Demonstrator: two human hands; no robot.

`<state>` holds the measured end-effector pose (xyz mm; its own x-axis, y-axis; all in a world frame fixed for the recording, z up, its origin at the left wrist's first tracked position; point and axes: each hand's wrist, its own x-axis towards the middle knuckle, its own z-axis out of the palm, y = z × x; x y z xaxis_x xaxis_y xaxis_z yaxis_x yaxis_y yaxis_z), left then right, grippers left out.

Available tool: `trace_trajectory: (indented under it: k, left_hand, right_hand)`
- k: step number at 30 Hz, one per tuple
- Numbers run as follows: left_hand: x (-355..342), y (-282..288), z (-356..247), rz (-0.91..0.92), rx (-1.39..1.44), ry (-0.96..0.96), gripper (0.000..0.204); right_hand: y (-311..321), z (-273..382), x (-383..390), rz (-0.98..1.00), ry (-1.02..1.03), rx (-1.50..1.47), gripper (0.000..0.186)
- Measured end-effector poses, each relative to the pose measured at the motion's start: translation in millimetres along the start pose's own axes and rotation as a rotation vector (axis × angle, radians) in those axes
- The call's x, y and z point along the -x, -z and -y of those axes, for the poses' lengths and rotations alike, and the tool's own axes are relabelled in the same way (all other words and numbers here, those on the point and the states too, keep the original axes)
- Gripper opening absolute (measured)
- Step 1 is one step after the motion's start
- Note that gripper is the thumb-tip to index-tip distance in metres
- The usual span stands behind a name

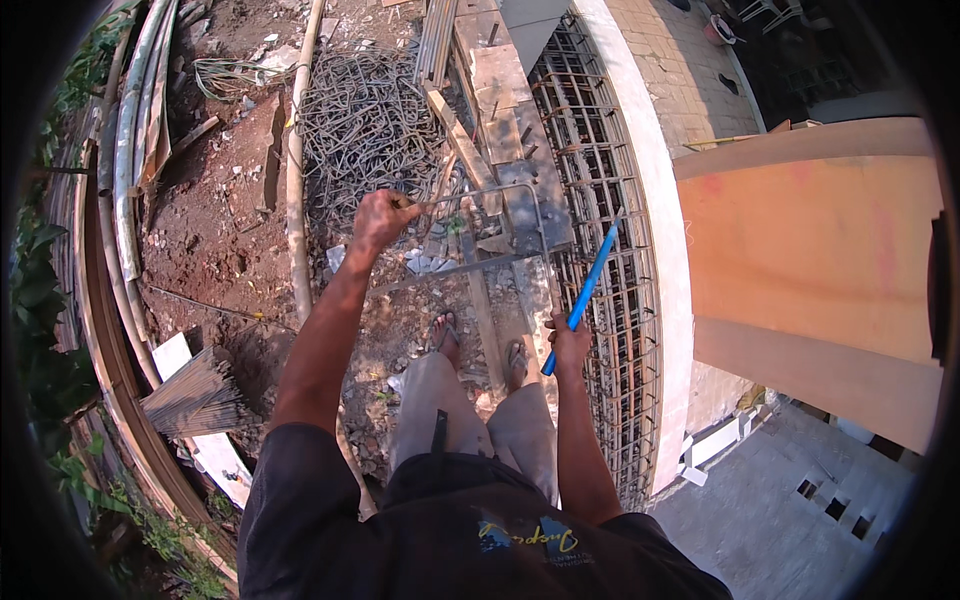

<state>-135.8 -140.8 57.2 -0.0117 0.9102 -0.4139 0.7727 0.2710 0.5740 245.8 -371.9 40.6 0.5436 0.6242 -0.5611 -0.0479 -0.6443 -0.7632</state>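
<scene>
One thin bent steel rod (537, 208) is held up before the body, seen across the near end of the peg-studded plank bench (500, 75). One end is pinched by the closed left hand (382, 222); the other leg runs down toward the right hand (571, 342), which is wrapped around one blue bar (594, 275). Whether the rod is gripped there too cannot be told. For good handling, the rod is best kept in one flat plane, its corner checked for squareness, and the bar swung well clear of the body.

Outward, two sandalled feet are counted below. Ahead lies one tangled heap of bent steel (365, 130), its pieces too interlaced to be counted; several pegs stand on the bench. One rebar cage (635, 350) is seen at the right, one long pole (298, 180) and one bundle of thin rods (200, 395) at the left.
</scene>
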Motion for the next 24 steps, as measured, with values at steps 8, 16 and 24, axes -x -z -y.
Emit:
trace_trajectory:
  k: [8,16,24]
  left_hand:
    - [-4.4,-9.6,-2.1,-0.136,-0.015,0.026,0.062]
    - [-13.5,-19.5,12.7,-0.188,-0.048,0.218,0.059]
    - [-12.0,-19.9,-10.8,-0.125,-0.01,0.224,0.056]
  right_hand:
    - [58.0,-26.8,-19.2,0.134,0.262,0.166,0.044]
    - [185.8,87.6,-83.3,0.233,0.235,0.765,0.043]
    - [200.7,162.5,-177.9,0.485,0.411,1.203,0.063]
